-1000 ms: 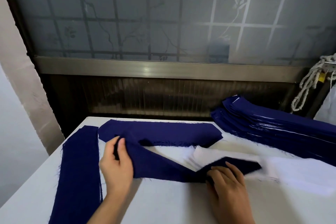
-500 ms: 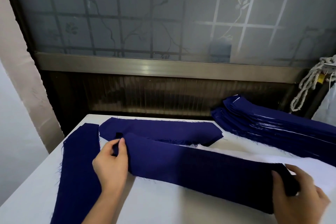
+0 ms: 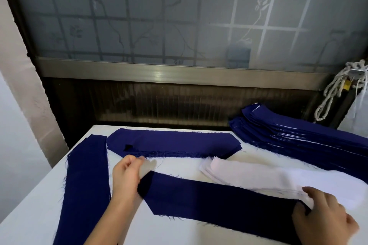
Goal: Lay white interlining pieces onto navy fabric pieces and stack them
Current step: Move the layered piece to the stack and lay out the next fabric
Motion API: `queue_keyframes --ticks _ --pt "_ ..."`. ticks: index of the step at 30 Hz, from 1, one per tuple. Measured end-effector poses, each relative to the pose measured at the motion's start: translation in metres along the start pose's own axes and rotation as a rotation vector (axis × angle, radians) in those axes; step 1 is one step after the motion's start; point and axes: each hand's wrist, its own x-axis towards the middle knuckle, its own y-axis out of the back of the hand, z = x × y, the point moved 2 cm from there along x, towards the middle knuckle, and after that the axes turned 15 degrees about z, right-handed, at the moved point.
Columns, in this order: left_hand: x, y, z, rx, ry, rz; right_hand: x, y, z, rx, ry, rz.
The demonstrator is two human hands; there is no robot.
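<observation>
My left hand [image 3: 126,179] and right hand [image 3: 324,219] pinch the navy strip [image 3: 219,199] by its ends. Tugging may drag the two-o'clock interlining [image 3: 249,173] askew.

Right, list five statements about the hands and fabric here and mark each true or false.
1. The left hand and right hand hold opposite ends of one navy piece. True.
2. White interlining covers that piece. False: its top is bare, and the interlining pile lies just behind it.
3. The navy stack sits at the far right of the table. True.
4. A hand lifts the navy strip at the left. False: it lies flat and neither hand holds it.
5. The rope hangs at the left. False: it hangs at the right.
</observation>
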Motion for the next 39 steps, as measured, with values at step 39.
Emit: queue_keyframes --ticks 39 --pt "0.013 -0.003 -0.015 -0.607 0.694 -0.295 -0.015 -0.074 -0.106 0.037 0.493 -0.310"
